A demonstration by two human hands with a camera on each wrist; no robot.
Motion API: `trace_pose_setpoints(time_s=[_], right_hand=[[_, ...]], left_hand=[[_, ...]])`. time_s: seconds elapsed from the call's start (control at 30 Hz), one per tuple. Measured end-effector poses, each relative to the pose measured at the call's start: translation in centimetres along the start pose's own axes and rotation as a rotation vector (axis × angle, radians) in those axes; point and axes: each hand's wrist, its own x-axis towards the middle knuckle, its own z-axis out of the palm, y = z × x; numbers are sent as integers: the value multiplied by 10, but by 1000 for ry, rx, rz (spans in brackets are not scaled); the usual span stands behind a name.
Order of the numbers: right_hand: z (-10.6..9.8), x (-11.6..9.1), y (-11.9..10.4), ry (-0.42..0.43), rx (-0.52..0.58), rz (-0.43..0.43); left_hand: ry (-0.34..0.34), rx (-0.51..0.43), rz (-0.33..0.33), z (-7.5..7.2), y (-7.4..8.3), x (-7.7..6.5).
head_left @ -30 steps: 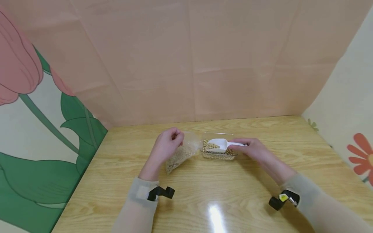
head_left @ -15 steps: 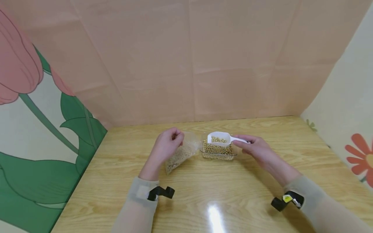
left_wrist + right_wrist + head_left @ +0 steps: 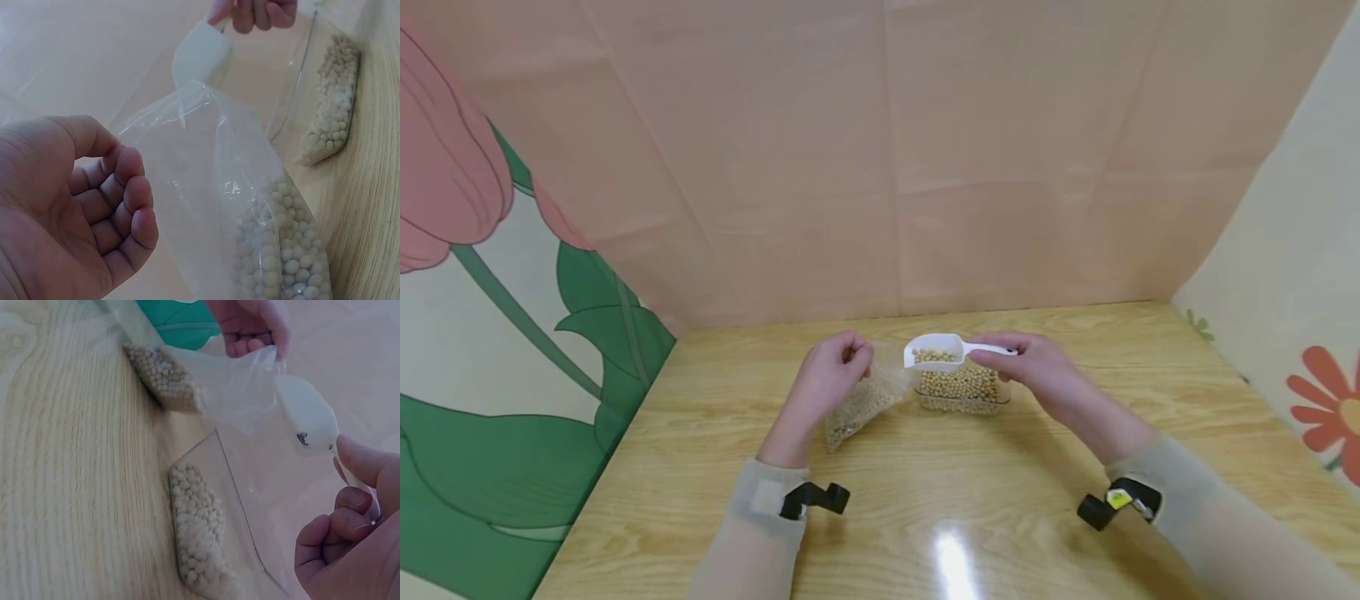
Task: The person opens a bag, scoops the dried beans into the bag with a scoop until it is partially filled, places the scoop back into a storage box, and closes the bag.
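My left hand [image 3: 833,371] pinches the top edge of a clear plastic bag [image 3: 206,162], whose lower part bulges with pale round beans [image 3: 287,250]. My right hand [image 3: 1037,367] grips the handle of a white scoop [image 3: 934,353]. A small load of beans lies in the scoop's bowl. The scoop is raised, its front lip close to the bag's mouth in the right wrist view. Below it, a clear rectangular container [image 3: 228,481] stands on the table, part filled with the same beans [image 3: 197,525].
The wooden table [image 3: 925,483] meets a pink backdrop [image 3: 895,167] at its far edge. Painted flower panels [image 3: 512,333] flank it on both sides. Each forearm carries a black strapped-on camera [image 3: 812,498].
My right hand lifts the scoop with beans out of the container, then carries it left toward the bag. The left hand and bag stay in place.
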Motion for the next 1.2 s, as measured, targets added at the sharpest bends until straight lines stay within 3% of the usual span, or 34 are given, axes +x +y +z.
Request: trace_pose_setpoints(time_s=[0.23, 0.47, 0.9, 1.1, 1.2], right_hand=[[16, 8, -14, -24, -59, -34], [26, 12, -28, -19, -207, -77], [46, 7, -54, 31, -516, -414], [46, 2, -61, 54, -577, -486], [44, -1, -62, 64, -582, -483]], left_hand=[[-2, 4, 6, -1, 0, -1], [4, 13, 19, -1, 0, 0], [1, 18, 15, -2, 0, -1], [-1, 16, 8, -3, 0, -1], [4, 17, 10, -3, -1, -1]])
